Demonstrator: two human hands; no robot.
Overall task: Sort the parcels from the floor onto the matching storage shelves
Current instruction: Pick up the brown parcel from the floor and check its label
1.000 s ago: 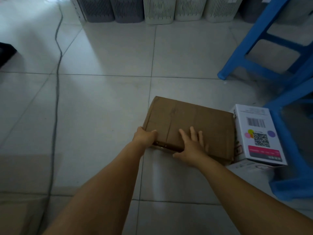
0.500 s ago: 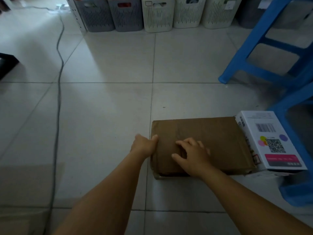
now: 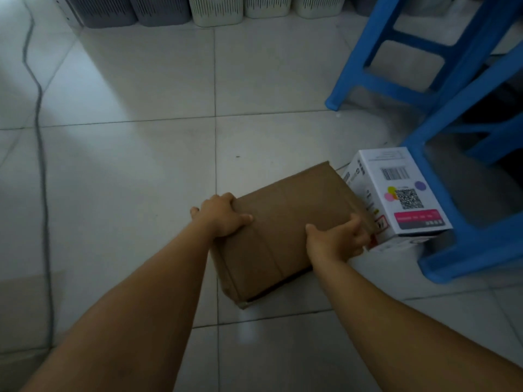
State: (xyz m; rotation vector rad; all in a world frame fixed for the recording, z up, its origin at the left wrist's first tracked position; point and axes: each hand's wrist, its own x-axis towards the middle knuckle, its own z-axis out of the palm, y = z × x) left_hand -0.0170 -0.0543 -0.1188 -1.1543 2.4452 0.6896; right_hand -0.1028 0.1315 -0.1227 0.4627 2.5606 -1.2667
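Currently the brown parcel (image 3: pixel 285 230) sits on the floor (image 3: pixel 127 179), its long axis running diagonally from near-left to far-right. Left hand (image 3: pixel 223 215) grips its left edge, right hand (image 3: pixel 336 239) its right edge beside the white box (image 3: pixel 396 193); both equally near.

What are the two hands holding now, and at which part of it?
The brown cardboard box: left hand grips its left edge, right hand its right edge.

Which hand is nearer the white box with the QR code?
The right. The right hand grips the brown parcel's edge right beside the white box; the left hand holds the parcel's opposite edge, farther away.
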